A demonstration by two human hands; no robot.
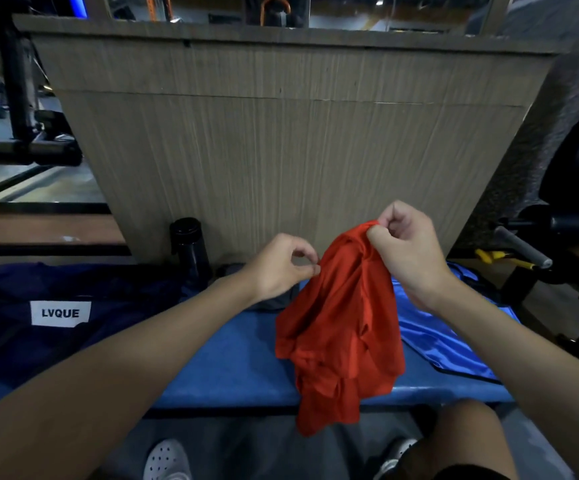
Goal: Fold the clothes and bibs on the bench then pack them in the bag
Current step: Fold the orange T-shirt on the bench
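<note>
Wood-grain panelling rises straight behind a blue padded bench, with gym frames and a mirror strip dim beyond it. Standing at the bench, the person holds a red garment up in front of them. The right hand grips its bunched top edge, fingers curled tight round the fabric. The left hand pinches the cloth's left edge between thumb and forefinger, its other fingers loosely curled. The red cloth hangs crumpled from those two holds, draping over the front lip of the bench and dangling below it. Just right of it, a shiny blue bib with dark trim lies flat on the padding, partly under the right forearm. At the left end sits a navy bag with a white label reading LVQUE. A dark bottle stands upright against the panel between bag and hands, and something grey lies beneath the left wrist. A white perforated shoe shows on the floor below.
</note>
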